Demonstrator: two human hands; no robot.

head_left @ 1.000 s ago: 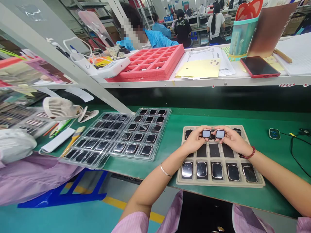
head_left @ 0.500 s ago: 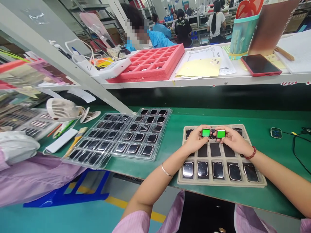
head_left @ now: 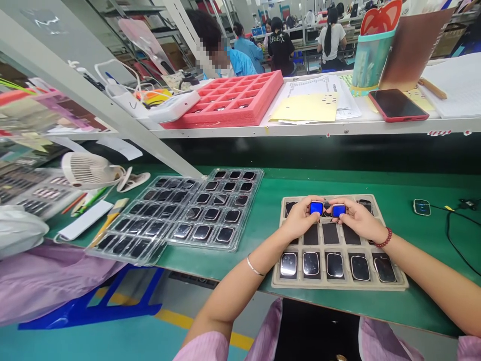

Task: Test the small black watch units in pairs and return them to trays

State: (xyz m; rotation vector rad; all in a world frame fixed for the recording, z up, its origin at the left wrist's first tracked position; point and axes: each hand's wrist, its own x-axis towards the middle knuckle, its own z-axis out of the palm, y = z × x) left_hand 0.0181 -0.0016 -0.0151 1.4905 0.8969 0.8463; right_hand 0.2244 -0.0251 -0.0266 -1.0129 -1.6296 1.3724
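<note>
Between the thumb and fingers of my left hand [head_left: 301,216] is a smartwatch [head_left: 316,207] without a strap, its screen lit plain blue. My right hand [head_left: 358,219] grips a second smartwatch [head_left: 338,210], also glowing blue. The two watches are held side by side, slightly apart, above the back rows of a beige tray [head_left: 340,286]. Dark-screened watch bodies [head_left: 334,264] fill the tray's front row, while several middle pockets show only dark lining. My hands and wrists partly cover the back row.
Left of the beige tray, clear plastic trays [head_left: 237,220] hold rows of dark watch faces. A lit watch [head_left: 421,207] lies by a black cable [head_left: 449,230] at right. A brush [head_left: 112,218] and small white fan [head_left: 90,169] lie left. The shelf [head_left: 300,128] carries a pink foam tray [head_left: 240,100] and phone [head_left: 398,105].
Both held watch screens have turned from green to blue. My hands keep their grip above the tray, and the whole view has shifted slightly.
</note>
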